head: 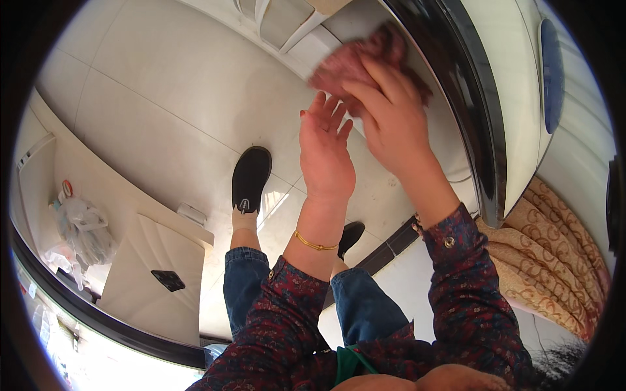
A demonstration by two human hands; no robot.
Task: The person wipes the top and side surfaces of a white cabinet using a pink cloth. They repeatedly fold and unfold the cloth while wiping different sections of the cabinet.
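Observation:
A crumpled pinkish-red cloth (pixel 342 68), blurred by motion, hangs beneath my right hand (pixel 396 112). That hand grips it from above, its thumb side towards the middle of the view. Part of the cloth spills out past the far side of the fingers. My left hand (pixel 325 151) is held palm up, lower and to the left, with its fingers spread and nothing in it. Its fingertips are close to the cloth's near edge; whether they touch it I cannot tell.
On the right runs a glossy black edge (pixel 455 88) of a pale counter, with a patterned curtain (pixel 547 254) below. White bins or compartments (pixel 283 24) stand at the top. Leftward, a white cabinet (pixel 156 278) adjoins a shelf holding plastic bags (pixel 83 225). Tiled floor (pixel 161 97) lies between.

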